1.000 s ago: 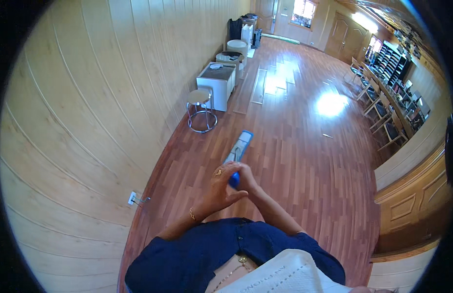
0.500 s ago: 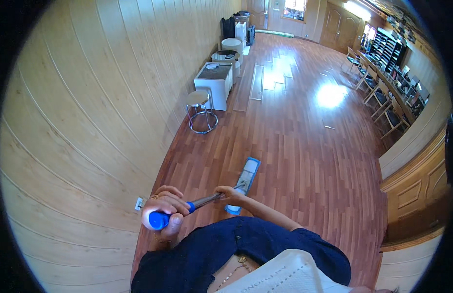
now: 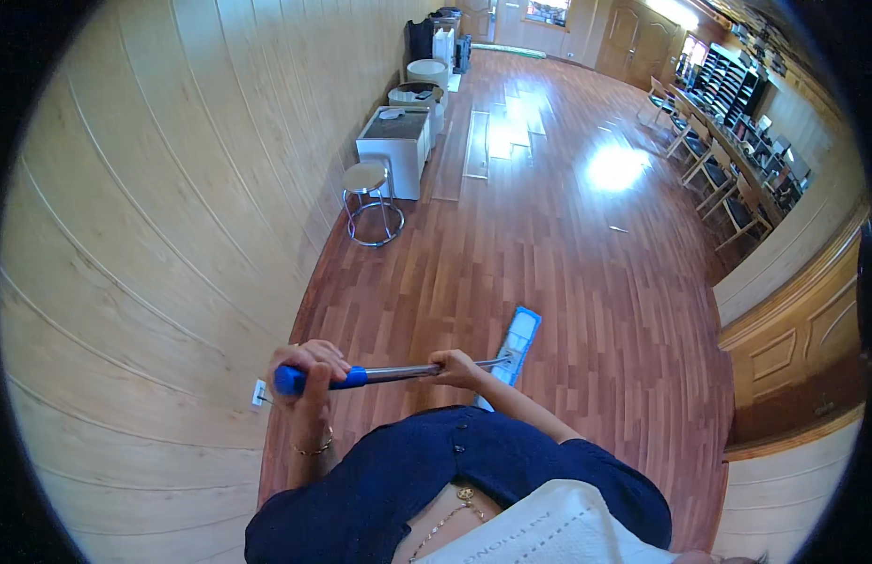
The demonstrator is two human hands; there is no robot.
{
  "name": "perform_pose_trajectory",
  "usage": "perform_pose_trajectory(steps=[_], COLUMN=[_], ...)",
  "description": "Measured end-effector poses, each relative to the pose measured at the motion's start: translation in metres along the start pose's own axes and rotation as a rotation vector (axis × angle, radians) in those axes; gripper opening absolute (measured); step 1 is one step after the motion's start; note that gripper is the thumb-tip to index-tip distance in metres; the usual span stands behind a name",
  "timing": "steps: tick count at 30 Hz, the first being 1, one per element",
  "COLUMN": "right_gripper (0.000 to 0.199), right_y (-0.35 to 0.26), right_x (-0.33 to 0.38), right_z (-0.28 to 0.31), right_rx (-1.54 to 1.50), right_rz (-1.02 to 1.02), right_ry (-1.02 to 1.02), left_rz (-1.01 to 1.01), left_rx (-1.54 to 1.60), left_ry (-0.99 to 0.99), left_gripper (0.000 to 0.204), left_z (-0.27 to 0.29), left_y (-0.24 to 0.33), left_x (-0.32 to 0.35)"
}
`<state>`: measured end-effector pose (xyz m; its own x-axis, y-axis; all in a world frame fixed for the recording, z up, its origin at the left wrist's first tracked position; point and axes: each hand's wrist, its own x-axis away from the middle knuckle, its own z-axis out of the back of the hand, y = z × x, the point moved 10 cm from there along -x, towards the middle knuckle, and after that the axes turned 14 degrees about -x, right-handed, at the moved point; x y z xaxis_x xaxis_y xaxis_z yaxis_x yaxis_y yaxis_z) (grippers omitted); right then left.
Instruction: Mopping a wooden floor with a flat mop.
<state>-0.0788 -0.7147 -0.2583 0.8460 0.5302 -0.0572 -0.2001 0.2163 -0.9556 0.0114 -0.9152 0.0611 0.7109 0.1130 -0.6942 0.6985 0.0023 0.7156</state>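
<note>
I hold a flat mop with both hands. Its metal handle (image 3: 398, 373) has a blue grip at the top end, and my left hand (image 3: 309, 371) is wrapped around that grip near the wall. My right hand (image 3: 452, 368) clasps the metal shaft further down. The blue and white mop head (image 3: 513, 346) lies flat on the reddish wooden floor (image 3: 549, 244) just ahead of me.
A wood-panelled wall (image 3: 154, 235) runs along my left, with a white socket (image 3: 259, 392) low on it. A round stool (image 3: 368, 200) and white cabinets (image 3: 398, 148) stand further along it. Chairs and desks (image 3: 727, 179) line the right side.
The mop head has been drawn back closer to me. My left hand has shifted left along the handle to its blue end, tipping the handle sideways.
</note>
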Motion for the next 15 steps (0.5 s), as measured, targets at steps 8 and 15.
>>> perform_pose_trajectory(steps=[8,15], right_gripper=[0.019,0.011], right_y=[0.035,0.083], right_x=[0.041,0.113], right_z=[0.037,0.073], right_rx=[0.169,-0.004], right_rz=[-0.076,-0.156], right_ry=[0.276,0.535], left_rz=[0.178,0.106], left_rx=[0.241,0.448], left_ry=[-0.209,-0.491], left_gripper=[0.015,0.013], left_z=[-0.032,-0.105], left_y=[-0.071,-0.081], left_x=[-0.002,-0.01])
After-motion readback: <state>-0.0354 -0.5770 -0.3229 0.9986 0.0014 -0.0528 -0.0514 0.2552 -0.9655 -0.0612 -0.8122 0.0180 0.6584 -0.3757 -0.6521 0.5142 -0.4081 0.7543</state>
